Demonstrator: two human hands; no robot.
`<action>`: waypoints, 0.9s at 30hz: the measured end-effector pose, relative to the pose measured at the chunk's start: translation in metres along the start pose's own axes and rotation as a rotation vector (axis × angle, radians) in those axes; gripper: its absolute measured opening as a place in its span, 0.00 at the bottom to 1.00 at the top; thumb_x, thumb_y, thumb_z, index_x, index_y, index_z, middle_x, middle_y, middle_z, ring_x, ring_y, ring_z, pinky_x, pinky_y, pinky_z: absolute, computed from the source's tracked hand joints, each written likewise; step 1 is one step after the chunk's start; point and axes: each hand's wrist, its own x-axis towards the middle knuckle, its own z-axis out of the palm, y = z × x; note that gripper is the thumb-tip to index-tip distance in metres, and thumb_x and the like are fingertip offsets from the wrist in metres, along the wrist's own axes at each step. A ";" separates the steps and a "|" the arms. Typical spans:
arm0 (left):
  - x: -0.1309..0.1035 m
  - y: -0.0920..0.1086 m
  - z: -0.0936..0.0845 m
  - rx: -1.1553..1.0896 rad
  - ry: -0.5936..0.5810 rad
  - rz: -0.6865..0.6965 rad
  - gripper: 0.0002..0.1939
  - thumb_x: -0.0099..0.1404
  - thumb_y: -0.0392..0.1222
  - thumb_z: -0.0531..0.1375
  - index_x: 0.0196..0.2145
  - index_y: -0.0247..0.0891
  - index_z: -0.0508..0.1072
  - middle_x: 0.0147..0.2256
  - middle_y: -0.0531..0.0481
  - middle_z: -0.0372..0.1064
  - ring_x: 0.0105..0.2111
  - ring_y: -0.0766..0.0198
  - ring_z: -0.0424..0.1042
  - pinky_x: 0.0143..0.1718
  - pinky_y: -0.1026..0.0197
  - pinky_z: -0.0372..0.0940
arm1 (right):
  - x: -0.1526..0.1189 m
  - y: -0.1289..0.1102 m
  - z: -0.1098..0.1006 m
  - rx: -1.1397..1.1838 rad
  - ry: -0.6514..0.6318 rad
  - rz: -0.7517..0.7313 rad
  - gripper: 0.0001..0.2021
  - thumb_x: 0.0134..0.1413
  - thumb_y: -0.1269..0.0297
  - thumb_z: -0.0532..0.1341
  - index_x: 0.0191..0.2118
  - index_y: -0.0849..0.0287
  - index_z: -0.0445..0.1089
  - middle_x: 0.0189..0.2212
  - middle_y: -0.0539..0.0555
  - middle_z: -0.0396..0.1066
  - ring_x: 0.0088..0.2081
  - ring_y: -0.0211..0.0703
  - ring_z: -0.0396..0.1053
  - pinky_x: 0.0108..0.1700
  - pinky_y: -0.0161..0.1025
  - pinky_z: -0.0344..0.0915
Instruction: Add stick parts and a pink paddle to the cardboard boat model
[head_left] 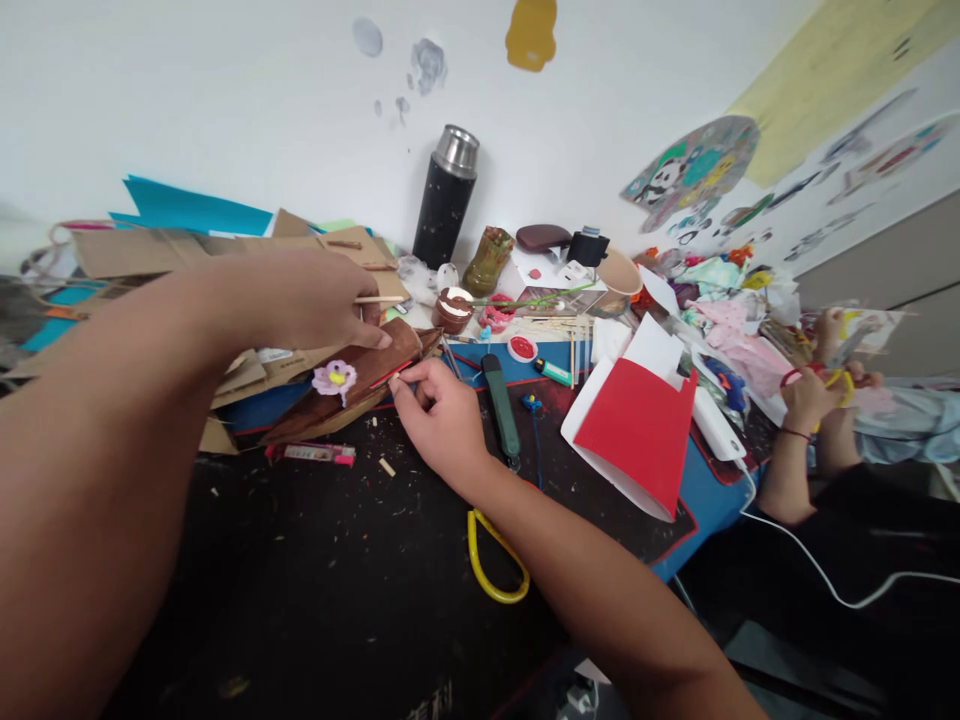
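My left hand (319, 305) reaches across a brown pouch (375, 365) decorated with a lilac crocheted flower (334, 379). A thin wooden stick (381, 299) pokes out of its curled fingers, and a fingertip rests at the pouch's upper edge. By the pouch's right end, my right hand (442, 420) is closed in a pinch; a tiny pale tip shows at the fingertips, too small to name. A box cutter with a dark green handle (501, 410) lies just right of that hand. Below the pouch is a pink-ended lead case (311, 454).
Cardboard pieces (142, 252) pile up at left. A black flask (446, 195) stands by the wall, near a brown jar (453, 310). Red corrugated card (634, 430) and a white glue gun (718, 424) lie right. Another person's hands (814, 400) hold scissors at far right. Yellow handle (499, 575) lies in front.
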 end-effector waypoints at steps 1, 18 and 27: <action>-0.001 0.001 -0.001 0.010 -0.013 -0.002 0.23 0.73 0.60 0.64 0.48 0.40 0.88 0.35 0.43 0.79 0.43 0.42 0.80 0.49 0.47 0.66 | 0.000 0.000 0.000 -0.002 -0.001 0.004 0.09 0.70 0.55 0.66 0.38 0.51 0.71 0.21 0.42 0.66 0.24 0.41 0.65 0.33 0.40 0.62; 0.002 -0.002 -0.001 0.072 0.005 -0.022 0.28 0.71 0.67 0.64 0.47 0.40 0.87 0.38 0.40 0.79 0.43 0.43 0.80 0.42 0.51 0.65 | 0.000 0.000 -0.001 -0.007 -0.006 0.023 0.08 0.70 0.56 0.67 0.39 0.50 0.71 0.22 0.42 0.68 0.25 0.41 0.66 0.35 0.40 0.64; 0.004 -0.005 0.000 0.026 -0.009 -0.032 0.28 0.71 0.68 0.64 0.48 0.42 0.88 0.36 0.42 0.79 0.47 0.41 0.80 0.48 0.49 0.67 | 0.000 0.001 0.000 0.008 -0.009 0.024 0.08 0.70 0.55 0.67 0.39 0.50 0.71 0.21 0.42 0.67 0.25 0.41 0.66 0.35 0.41 0.64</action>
